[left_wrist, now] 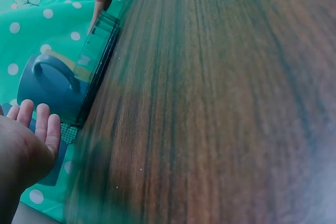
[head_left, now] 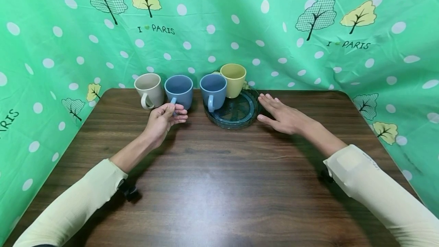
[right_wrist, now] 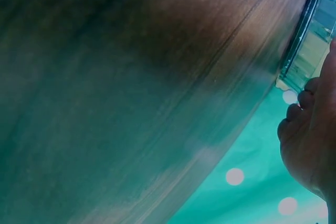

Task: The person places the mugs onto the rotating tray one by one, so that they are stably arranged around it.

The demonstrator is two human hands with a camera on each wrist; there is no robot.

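My left hand (head_left: 164,123) has a narrow grip on the handle (head_left: 173,101) of a blue mug (head_left: 179,87), thumb to one side of it and fingers to the other; the last fingers reach out fairly straight past it. The mug is upright near the far edge of the surface (head_left: 205,170), between a pale mug (head_left: 149,84) just to its left and a round glass tray (head_left: 232,125) to its right. My right hand (head_left: 282,115) holds nothing: its grip is wide, the fingers straight and the thumb set apart, with the fingertips at the tray's right side. I cannot tell whether they touch the glass. In the tray a second blue mug (head_left: 213,87) stands upright at the left, its handle toward me, and a yellow mug (head_left: 234,81) stands upright behind it, to the right. The front and right of the tray's floor show through as a dark ring. Both my forearms are in pale sleeves (head_left: 73,201). Past the far edge hangs a green cloth (head_left: 240,22) with white dots and printed trees, and my left wrist view catches the second blue mug's looped handle beside the tray's clear wall.
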